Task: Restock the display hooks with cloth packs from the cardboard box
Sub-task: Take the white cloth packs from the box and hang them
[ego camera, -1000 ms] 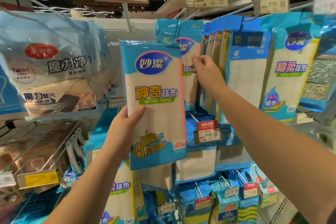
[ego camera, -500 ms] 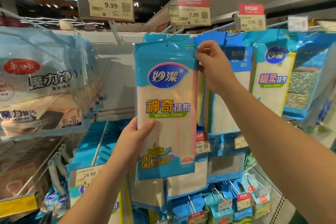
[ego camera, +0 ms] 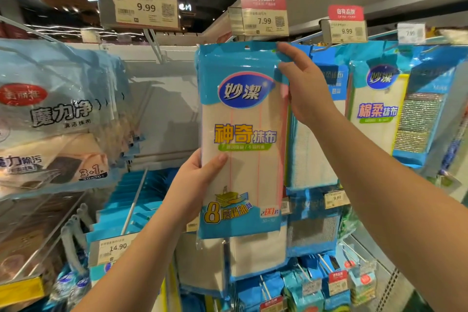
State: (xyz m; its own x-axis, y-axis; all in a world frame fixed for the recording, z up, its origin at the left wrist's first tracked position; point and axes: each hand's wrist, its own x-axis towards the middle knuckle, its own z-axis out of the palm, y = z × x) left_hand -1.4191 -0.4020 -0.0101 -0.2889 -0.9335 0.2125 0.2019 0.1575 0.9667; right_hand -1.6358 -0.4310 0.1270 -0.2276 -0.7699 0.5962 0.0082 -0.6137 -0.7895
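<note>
A cloth pack (ego camera: 243, 139) is held upright in front of the display, just below the 7.99 price tag (ego camera: 260, 20). Its lower left edge is gripped by the left hand (ego camera: 195, 185), thumb on the front. Its top right corner is pinched by the right hand (ego camera: 304, 83). Other packs (ego camera: 374, 109) are hung to the right.

The cloth pack (ego camera: 243, 139) hides its hook; the rightmost price tag (ego camera: 410, 33) is blurred.
</note>
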